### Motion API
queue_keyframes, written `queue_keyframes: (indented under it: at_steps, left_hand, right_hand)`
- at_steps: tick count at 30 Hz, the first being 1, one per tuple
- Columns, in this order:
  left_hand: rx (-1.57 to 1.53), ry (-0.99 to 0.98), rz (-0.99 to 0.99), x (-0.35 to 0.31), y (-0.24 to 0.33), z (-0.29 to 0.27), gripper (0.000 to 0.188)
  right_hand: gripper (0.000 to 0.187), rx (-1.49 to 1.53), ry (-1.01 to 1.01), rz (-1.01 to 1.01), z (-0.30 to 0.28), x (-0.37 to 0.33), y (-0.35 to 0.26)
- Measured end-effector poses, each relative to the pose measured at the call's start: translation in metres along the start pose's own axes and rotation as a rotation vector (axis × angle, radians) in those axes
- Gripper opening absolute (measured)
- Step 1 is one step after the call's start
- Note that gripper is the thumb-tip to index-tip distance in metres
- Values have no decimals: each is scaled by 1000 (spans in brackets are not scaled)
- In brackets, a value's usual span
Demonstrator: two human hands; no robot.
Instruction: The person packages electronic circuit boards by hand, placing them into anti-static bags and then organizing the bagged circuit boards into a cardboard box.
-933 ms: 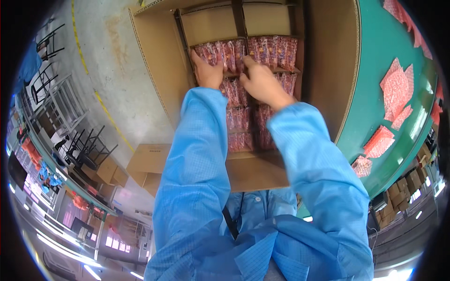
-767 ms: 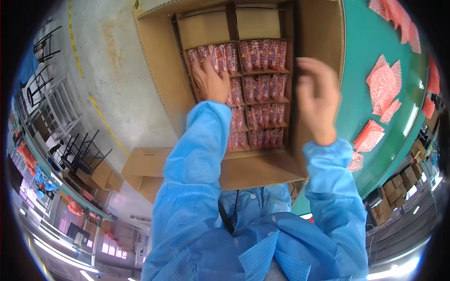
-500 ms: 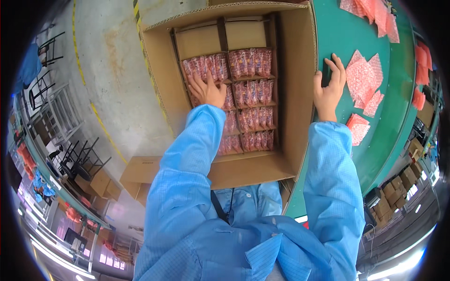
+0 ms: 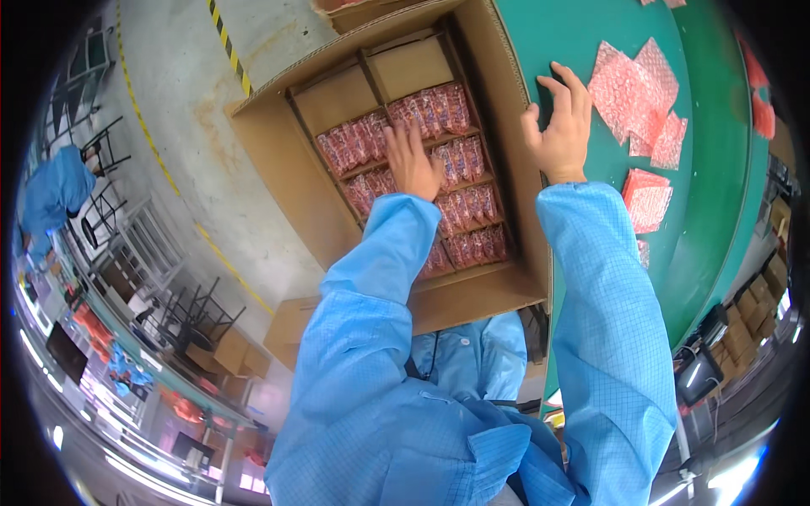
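My left hand reaches into a large open cardboard box, fingers extended over small packets in pink bubble wrap. Its fingertips are at the middle divider, and nothing shows in its grasp. Rows of these packets fill the box's cells, split by cardboard dividers. Two far cells show bare cardboard. My right hand is by the box's right wall, over the green table, its fingers apart and curved, holding nothing. To its right lie loose pink bubble-wrap bags and a small stack of them.
The green table runs along the box's right side. Grey floor with yellow-black tape lies to the left. Box flaps stick out near my body. A person in blue is at the far left, near metal racks and stools.
My left hand has shifted right, from the left column of packets to the middle divider. The view has turned, so the box appears tilted. My right hand stays near the box's right wall.
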State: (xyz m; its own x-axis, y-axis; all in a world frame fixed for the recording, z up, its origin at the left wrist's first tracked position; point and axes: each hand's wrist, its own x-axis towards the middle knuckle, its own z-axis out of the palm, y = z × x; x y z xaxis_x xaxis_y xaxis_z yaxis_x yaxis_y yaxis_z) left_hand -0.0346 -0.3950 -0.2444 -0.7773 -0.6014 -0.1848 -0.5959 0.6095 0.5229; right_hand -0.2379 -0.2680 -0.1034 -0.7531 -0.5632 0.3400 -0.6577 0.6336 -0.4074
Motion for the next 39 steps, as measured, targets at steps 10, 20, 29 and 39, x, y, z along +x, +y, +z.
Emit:
queue_keyframes:
  at_steps: [10,20,29,39]
  left_hand:
    - [220,-148,-6,10,17,27,84]
    - [38,-53,-27,12,73,61,87]
    - [-76,-334,-69,-113,57,62,89]
    - [-23,-326,-193,-96,70,67,80]
  right_hand:
    - [38,15,11,11,-1,-3,1]
    - [38,20,-22,25,5,-2,-2]
    - [38,-25,-14,-6,3,-3,2]
    - [37,-26,-7,-14,3,-1,-8]
